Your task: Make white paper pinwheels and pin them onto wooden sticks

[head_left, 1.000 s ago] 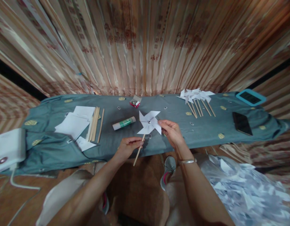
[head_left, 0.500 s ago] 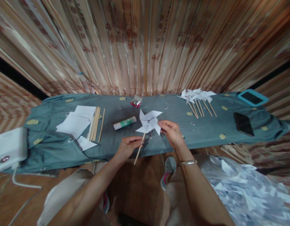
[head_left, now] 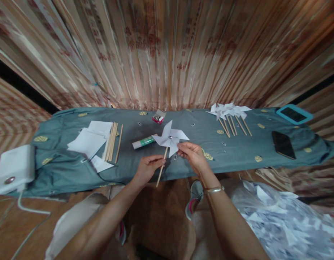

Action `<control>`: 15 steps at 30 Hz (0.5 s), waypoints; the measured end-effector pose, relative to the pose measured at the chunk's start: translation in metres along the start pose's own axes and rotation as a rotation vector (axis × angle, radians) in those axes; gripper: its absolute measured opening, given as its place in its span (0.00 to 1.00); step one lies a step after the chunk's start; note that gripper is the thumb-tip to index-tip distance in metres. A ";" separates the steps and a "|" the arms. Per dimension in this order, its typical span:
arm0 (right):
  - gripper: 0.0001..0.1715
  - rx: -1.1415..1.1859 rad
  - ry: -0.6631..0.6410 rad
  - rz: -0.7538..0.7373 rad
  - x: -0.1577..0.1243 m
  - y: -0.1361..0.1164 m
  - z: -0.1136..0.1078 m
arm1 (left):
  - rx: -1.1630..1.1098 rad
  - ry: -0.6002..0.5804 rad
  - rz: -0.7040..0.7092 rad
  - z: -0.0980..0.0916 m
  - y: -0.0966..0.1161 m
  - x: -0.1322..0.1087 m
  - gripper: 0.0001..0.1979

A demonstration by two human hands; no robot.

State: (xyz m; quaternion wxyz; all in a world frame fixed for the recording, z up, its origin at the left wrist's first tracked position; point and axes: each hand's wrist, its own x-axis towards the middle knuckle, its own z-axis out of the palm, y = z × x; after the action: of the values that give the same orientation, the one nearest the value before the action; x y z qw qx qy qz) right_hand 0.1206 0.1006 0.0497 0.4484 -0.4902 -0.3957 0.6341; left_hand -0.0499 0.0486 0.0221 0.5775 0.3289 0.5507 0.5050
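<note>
My left hand [head_left: 150, 167] is closed around the wooden stick of a white paper pinwheel [head_left: 173, 135], held tilted over the front of the table. A shiny round pin head marks the pinwheel's centre. My right hand [head_left: 193, 154] has its fingertips pinched together at the edge of the lower right blade. Just behind the left blade lies a glue stick [head_left: 144, 141] with a green label, its right end partly covered. Farther back stands a small open red box [head_left: 158, 117] with shiny pins in it.
White paper sheets [head_left: 87, 141] and several loose wooden sticks [head_left: 112, 141] lie at left, near a white device [head_left: 15, 169] with a cable. Finished pinwheels [head_left: 230, 110], a phone [head_left: 283, 144] and a blue-framed tablet [head_left: 294, 114] lie right. A clear bag of white paper pieces [head_left: 288, 220] sits below.
The pinwheel's blades have turned on the stick. My right hand has shifted slightly left and down along with a blade, while my left hand keeps its hold on the stick.
</note>
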 end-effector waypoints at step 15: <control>0.23 -0.065 -0.078 -0.007 -0.004 0.004 0.010 | -0.050 0.018 -0.020 -0.001 0.000 0.002 0.22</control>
State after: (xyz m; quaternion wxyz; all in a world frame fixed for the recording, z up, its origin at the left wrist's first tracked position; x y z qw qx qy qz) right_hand 0.1106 0.0953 0.0494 0.4187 -0.4780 -0.4350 0.6379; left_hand -0.0512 0.0502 0.0211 0.5854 0.3043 0.5464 0.5159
